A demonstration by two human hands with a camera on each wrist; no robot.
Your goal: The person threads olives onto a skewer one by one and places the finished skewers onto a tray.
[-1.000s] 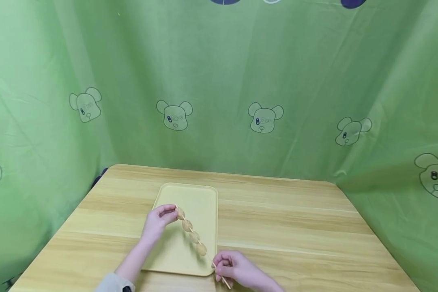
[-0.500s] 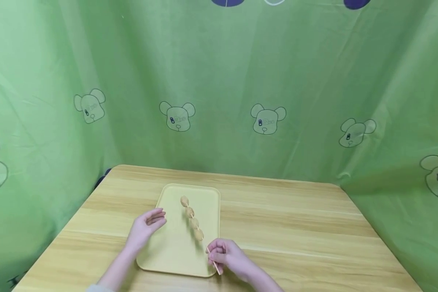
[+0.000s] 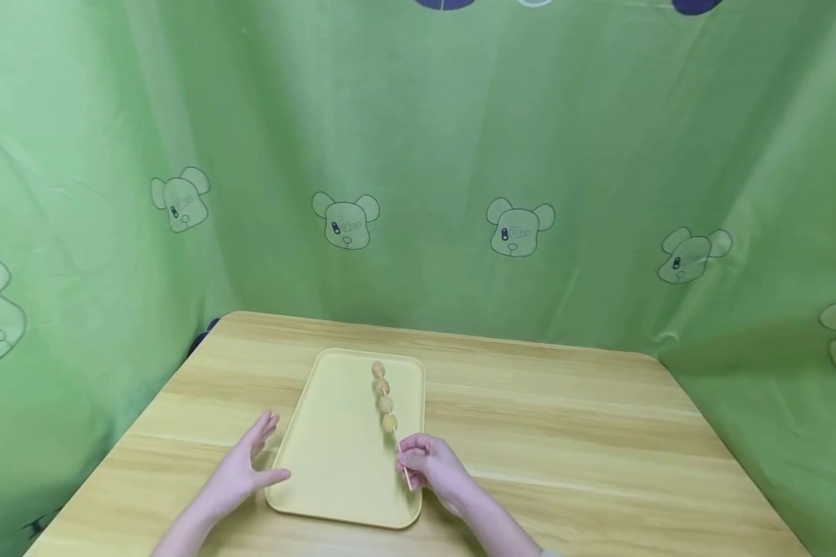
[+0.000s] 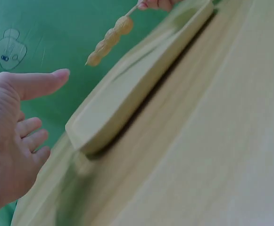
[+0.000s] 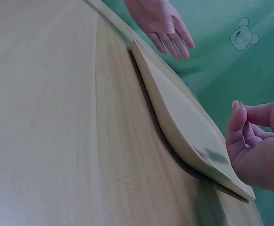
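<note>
Several round tan balls are threaded along a thin wooden skewer [image 3: 386, 404]. My right hand [image 3: 437, 468] pinches the bare lower end of the stick between thumb and fingers, at the tray's right edge. The balls point away from me, raised above a pale yellow rectangular tray [image 3: 334, 456]; in the left wrist view the skewer [image 4: 112, 36] hangs clear of the tray [image 4: 113, 101]. Left of the tray, my left hand [image 3: 240, 469] holds nothing, its thumb and fingers spread apart. The right wrist view shows the right hand [image 5: 259, 146] pinching, but the skewer itself is hidden there.
The tray lies on a wood-grain table [image 3: 564, 441] with rounded far corners. A green curtain [image 3: 425, 139] printed with bear heads encloses the back and both sides.
The left hand has let go of the skewer's far end and drawn back left, spreading its fingers. The right hand has moved up slightly, swinging the skewer to point more straight away.
</note>
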